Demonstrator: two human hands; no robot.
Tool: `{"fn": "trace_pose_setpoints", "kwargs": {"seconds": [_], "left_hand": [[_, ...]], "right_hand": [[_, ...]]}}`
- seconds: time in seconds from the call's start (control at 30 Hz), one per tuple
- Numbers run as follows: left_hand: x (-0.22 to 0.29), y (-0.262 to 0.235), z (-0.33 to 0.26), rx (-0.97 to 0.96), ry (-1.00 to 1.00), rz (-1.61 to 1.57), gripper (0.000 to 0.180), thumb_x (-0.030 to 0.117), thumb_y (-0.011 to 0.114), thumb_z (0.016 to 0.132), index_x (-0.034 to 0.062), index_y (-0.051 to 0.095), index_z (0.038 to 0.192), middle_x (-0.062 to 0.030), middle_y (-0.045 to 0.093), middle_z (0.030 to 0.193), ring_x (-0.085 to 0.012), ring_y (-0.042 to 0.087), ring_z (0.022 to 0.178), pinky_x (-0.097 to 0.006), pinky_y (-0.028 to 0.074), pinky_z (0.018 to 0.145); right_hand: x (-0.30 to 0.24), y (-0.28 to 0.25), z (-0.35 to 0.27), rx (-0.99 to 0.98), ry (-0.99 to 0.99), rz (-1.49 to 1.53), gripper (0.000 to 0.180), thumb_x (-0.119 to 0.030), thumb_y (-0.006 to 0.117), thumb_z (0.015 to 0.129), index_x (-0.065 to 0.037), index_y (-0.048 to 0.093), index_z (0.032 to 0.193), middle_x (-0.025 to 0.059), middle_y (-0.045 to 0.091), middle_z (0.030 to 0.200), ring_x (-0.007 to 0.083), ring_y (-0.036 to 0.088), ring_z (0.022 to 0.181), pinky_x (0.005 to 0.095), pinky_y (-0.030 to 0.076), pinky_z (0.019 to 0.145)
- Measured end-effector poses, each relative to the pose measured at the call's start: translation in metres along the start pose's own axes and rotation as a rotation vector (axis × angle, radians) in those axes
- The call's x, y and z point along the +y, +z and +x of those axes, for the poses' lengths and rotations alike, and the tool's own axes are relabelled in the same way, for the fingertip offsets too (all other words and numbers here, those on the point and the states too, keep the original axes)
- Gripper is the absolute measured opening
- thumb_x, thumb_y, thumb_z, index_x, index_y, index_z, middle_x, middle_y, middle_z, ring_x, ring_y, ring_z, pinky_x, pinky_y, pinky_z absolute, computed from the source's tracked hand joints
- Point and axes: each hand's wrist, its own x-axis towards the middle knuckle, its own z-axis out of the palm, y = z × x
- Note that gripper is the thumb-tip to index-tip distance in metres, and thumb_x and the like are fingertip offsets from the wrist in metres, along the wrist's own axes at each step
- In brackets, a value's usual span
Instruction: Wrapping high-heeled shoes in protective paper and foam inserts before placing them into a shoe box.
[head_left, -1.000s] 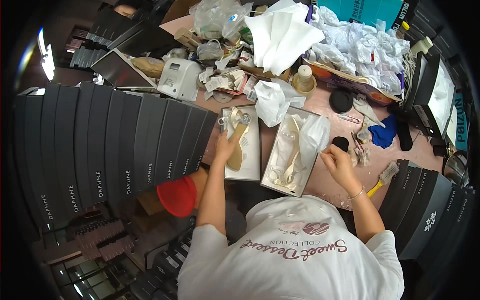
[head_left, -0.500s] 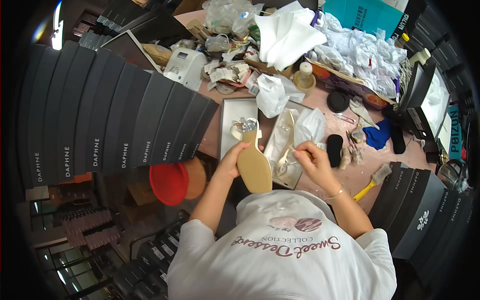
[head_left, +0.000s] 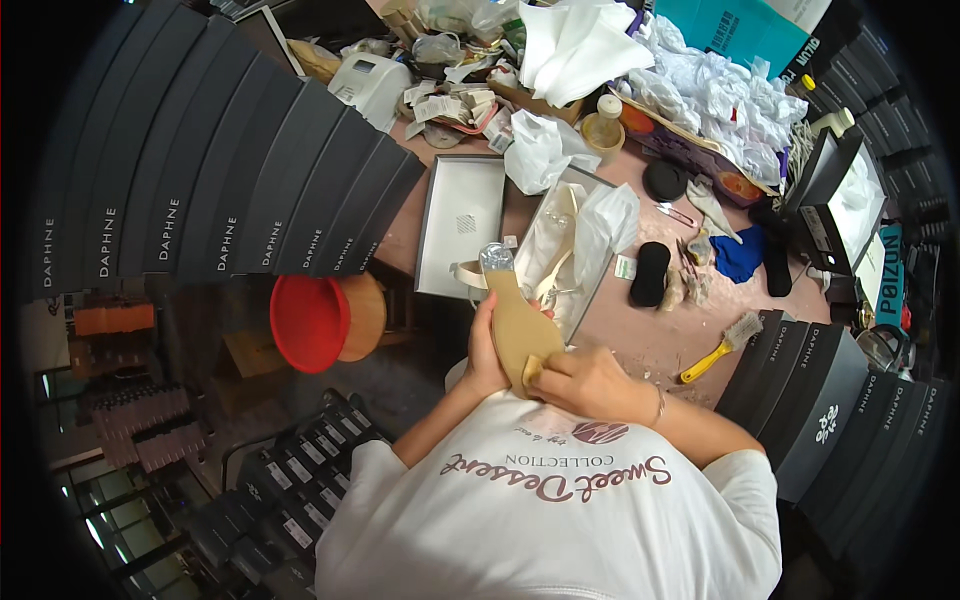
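My left hand grips a sandal, its tan sole turned up and a pale strap showing beyond the heel. Clear wrapping covers the heel end. With fingers closed, my right hand presses a small tan piece against the toe end of the sole; what kind of piece it is I cannot make out. Beyond my hands, an open shoe box holds another pale shoe and white tissue. Beside it lies a grey-edged box lid, white inside.
Stacked dark shoe boxes rise at the left, and more boxes stand at the right. A yellow-handled brush and a black oval pad lie on the pink table. Below left is a red round stool.
My right hand has left the box side and come down to the sole's toe with the tan piece. The sandal has moved nearer my body, uncovering the lid.
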Motion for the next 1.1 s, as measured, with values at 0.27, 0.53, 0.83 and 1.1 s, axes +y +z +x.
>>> {"fn": "trace_pose_setpoints", "kwargs": {"seconds": [0.27, 0.53, 0.83, 1.1], "left_hand": [[-0.002, -0.027, -0.011, 0.068, 0.038, -0.044, 0.052, 0.056, 0.038, 0.091, 0.0104, 0.054, 0.109, -0.0114, 0.059, 0.100, -0.0254, 0.060, 0.097, -0.040, 0.049, 0.086], [0.005, -0.025, -0.013, 0.051, 0.108, -0.089, 0.049, 0.054, 0.040, 0.091, 0.0105, 0.057, 0.104, -0.0096, 0.061, 0.096, -0.0260, 0.060, 0.096, -0.038, 0.049, 0.087], [0.005, -0.030, -0.006, 0.064, 0.023, -0.038, 0.054, 0.054, 0.039, 0.091, 0.0058, 0.059, 0.103, -0.0126, 0.062, 0.098, -0.0238, 0.061, 0.095, -0.037, 0.049, 0.087], [0.002, -0.012, -0.011, 0.053, 0.005, 0.034, 0.048, 0.050, 0.039, 0.093, 0.0073, 0.057, 0.106, -0.0098, 0.062, 0.094, -0.0220, 0.061, 0.090, -0.035, 0.049, 0.081]], "right_hand": [[0.007, 0.021, 0.008, -0.114, -0.125, 0.137, 0.015, -0.016, 0.060, 0.078, -0.008, 0.058, 0.089, 0.0068, 0.056, 0.068, 0.0263, 0.058, 0.053, 0.0368, 0.047, 0.046], [0.007, 0.019, 0.007, -0.155, -0.129, 0.120, 0.012, -0.017, 0.062, 0.079, -0.008, 0.055, 0.081, 0.0084, 0.053, 0.065, 0.0247, 0.057, 0.052, 0.0368, 0.044, 0.044], [0.023, 0.010, 0.002, -0.115, -0.049, 0.159, 0.010, -0.017, 0.062, 0.079, -0.011, 0.054, 0.080, 0.0062, 0.056, 0.070, 0.0237, 0.059, 0.054, 0.0349, 0.046, 0.046], [0.022, 0.018, 0.007, -0.172, -0.073, -0.079, 0.011, -0.015, 0.060, 0.076, -0.009, 0.054, 0.083, 0.0054, 0.053, 0.067, 0.0225, 0.058, 0.054, 0.0348, 0.045, 0.045]]}}
